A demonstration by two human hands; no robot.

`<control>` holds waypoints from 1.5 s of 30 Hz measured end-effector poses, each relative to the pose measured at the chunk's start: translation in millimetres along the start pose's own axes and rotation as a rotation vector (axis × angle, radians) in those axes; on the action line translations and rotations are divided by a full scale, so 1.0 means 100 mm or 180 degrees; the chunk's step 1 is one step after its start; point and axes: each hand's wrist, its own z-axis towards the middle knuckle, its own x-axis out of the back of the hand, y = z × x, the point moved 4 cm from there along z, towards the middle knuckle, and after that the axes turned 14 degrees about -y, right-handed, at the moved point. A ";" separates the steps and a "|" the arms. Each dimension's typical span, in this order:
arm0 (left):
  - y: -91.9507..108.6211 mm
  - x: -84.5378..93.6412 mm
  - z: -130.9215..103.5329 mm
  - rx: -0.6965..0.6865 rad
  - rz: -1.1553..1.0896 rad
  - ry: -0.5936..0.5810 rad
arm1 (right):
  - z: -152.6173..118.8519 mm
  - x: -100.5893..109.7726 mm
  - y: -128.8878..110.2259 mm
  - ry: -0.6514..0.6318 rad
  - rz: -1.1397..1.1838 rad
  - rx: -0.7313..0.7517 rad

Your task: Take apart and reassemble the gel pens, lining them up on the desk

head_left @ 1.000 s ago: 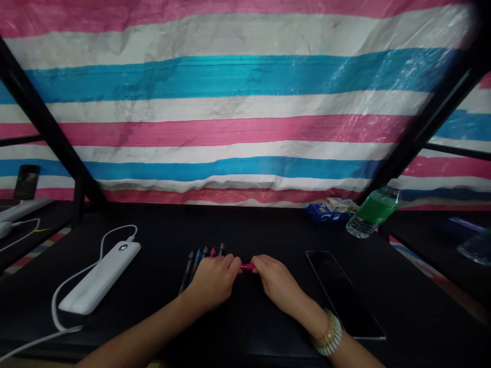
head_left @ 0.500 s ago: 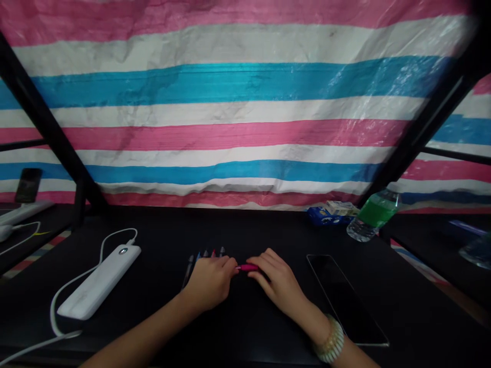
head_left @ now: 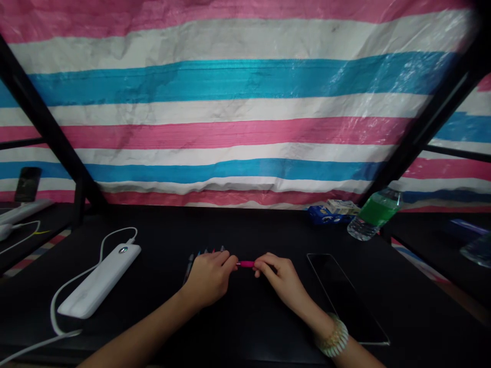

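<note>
Between both hands' pinching fingers, the pink pen now shows more of its barrel.

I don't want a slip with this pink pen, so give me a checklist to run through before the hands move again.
1. Left hand on one end of the pink pen: ok.
2. Right hand on the other end: ok.
3. Other pens in full view: not ok, the left hand hides most of them.
4. Bracelet off the phone: cannot tell, they overlap in view.
5. Bottle away from both hands: ok.
</note>
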 end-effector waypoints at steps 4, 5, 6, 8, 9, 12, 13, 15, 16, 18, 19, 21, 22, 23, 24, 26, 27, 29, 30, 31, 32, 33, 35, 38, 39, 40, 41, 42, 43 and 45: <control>0.00 -0.01 -0.01 0.0063 -0.0109 -0.0056 | -0.01 0.01 -0.01 0.0137 -0.0110 0.0029; 0.00 -0.02 -0.01 0.0082 -0.0150 -0.0092 | -0.01 0.02 -0.01 0.0212 -0.0128 0.0045; 0.00 -0.03 -0.01 0.0090 -0.0188 -0.0121 | -0.02 0.03 -0.01 0.0284 -0.0144 0.0065; -0.01 -0.05 -0.01 0.0097 -0.0228 -0.0147 | -0.02 0.03 0.01 0.0369 -0.0155 0.0068; -0.02 -0.05 -0.01 0.0104 -0.0219 -0.0138 | -0.02 0.03 0.02 0.0365 -0.0122 0.0036; -0.02 -0.04 0.00 0.0104 -0.0145 -0.0067 | -0.01 0.01 0.04 0.0185 0.0114 -0.0156; -0.02 -0.04 0.00 0.0097 -0.0118 -0.0035 | -0.01 0.01 0.04 0.0097 0.0186 -0.0197; -0.02 -0.03 0.00 0.0061 -0.0082 0.0005 | -0.01 -0.01 0.03 -0.0051 0.0239 -0.0211; -0.02 -0.03 0.00 0.0048 -0.0070 0.0016 | 0.00 -0.01 0.03 -0.0088 0.0240 -0.0198; -0.03 -0.04 0.00 0.0034 -0.0067 0.0015 | 0.00 -0.01 0.04 -0.0058 0.0284 -0.0182; -0.03 -0.04 0.00 0.0031 -0.0072 0.0009 | 0.01 0.00 0.05 -0.0017 0.0340 -0.0201; -0.04 -0.04 0.00 0.0046 -0.0080 0.0026 | 0.02 0.00 0.08 0.0032 0.0499 -0.0263; -0.05 -0.04 -0.01 0.0052 -0.0080 0.0036 | 0.02 0.00 0.10 0.0013 0.0569 -0.0298; -0.05 -0.04 -0.01 0.0055 -0.0075 0.0047 | 0.02 -0.01 0.11 -0.0044 0.0607 -0.0330; -0.04 -0.03 -0.01 0.0053 -0.0068 0.0056 | 0.03 -0.02 0.11 -0.0124 0.0623 -0.0351; -0.03 -0.02 -0.01 0.0044 -0.0055 0.0057 | 0.03 -0.02 0.11 -0.0227 0.0640 -0.0339; -0.03 -0.02 -0.01 0.0042 -0.0057 0.0045 | 0.03 -0.02 0.10 -0.0219 0.0658 -0.0311; -0.03 -0.02 0.00 0.0050 -0.0078 0.0029 | 0.03 -0.01 0.10 -0.0151 0.0740 -0.0258; -0.03 -0.02 0.00 0.0054 -0.0091 0.0023 | 0.03 -0.01 0.10 -0.0150 0.0779 -0.0262; -0.03 -0.02 0.00 0.0056 -0.0100 0.0023 | 0.03 -0.01 0.10 -0.0196 0.0789 -0.0292; -0.03 -0.02 0.00 0.0059 -0.0107 0.0019 | 0.03 -0.02 0.11 -0.0262 0.0770 -0.0339; -0.03 -0.03 0.00 0.0061 -0.0113 0.0012 | 0.03 -0.03 0.11 -0.0308 0.0745 -0.0379; -0.03 -0.03 0.00 0.0068 -0.0133 -0.0016 | 0.03 -0.04 0.12 -0.0295 0.0773 -0.0384; -0.03 -0.02 0.00 0.0099 -0.0195 -0.0080 | 0.03 -0.05 0.14 -0.0249 0.1203 -0.0369; -0.03 -0.01 0.00 0.0105 -0.0224 -0.0108 | 0.03 -0.06 0.16 -0.0304 0.1376 -0.0409; -0.02 -0.01 0.00 0.0110 -0.0255 -0.0141 | 0.04 -0.08 0.17 -0.0375 0.1507 -0.0463; -0.02 0.00 0.00 0.0115 -0.0285 -0.0168 | 0.04 -0.09 0.19 -0.0434 0.1590 -0.0520; -0.02 0.01 0.00 0.0111 -0.0314 -0.0190 | 0.05 -0.10 0.20 -0.0463 0.1630 -0.0570; -0.01 0.02 0.00 0.0101 -0.0338 -0.0211 | 0.05 -0.10 0.22 -0.0459 0.1649 -0.0608; -0.01 0.01 0.00 0.0092 -0.0368 -0.0255 | 0.05 -0.09 0.24 -0.0343 0.1732 -0.0663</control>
